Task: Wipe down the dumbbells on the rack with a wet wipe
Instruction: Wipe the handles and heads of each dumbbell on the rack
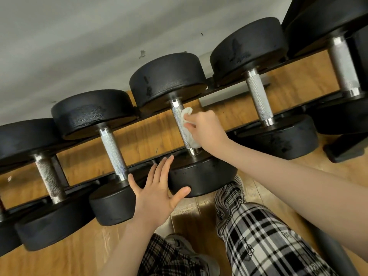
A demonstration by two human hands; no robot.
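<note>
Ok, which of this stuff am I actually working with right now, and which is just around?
In play:
- wet wipe, gripped by the right hand
- middle dumbbell, handle being wiped
- left hand, open against its near head
- other dumbbells on the rack

Just around:
- wood floor
- grey wall

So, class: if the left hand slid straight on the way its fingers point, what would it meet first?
Probably the rack's front rail, just beyond the left hand; its fingers point up between two dumbbell heads. Depth is unclear, so they may already touch it.
</note>
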